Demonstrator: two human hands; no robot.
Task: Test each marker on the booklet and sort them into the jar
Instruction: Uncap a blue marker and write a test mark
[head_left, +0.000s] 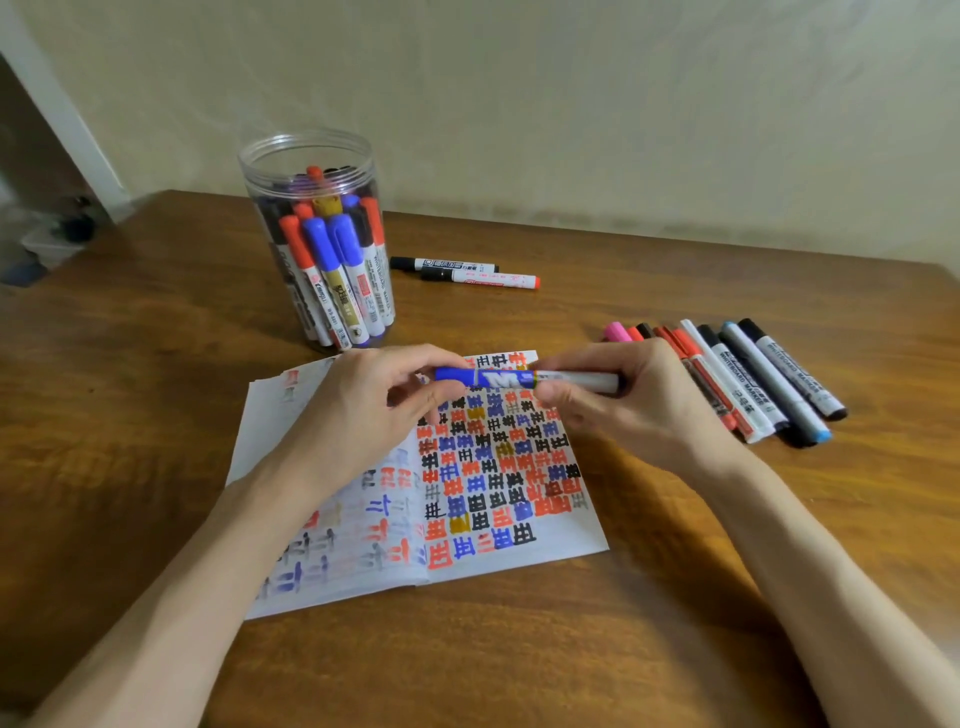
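Observation:
A blue marker (501, 378) lies level above the open booklet (519, 551), held at both ends. My left hand (363, 410) pinches its blue cap end. My right hand (623, 405) grips its grey-white barrel. The booklet's right page is covered with red, blue and black test marks; fainter marks show on the left page. A clear plastic jar (322, 249) stands behind the booklet, holding several markers upright.
A row of several markers (748, 379) lies on the wooden table (130, 415) to the right of my right hand. Two more markers (467, 273) lie behind the booklet, right of the jar. A wall runs along the table's far edge.

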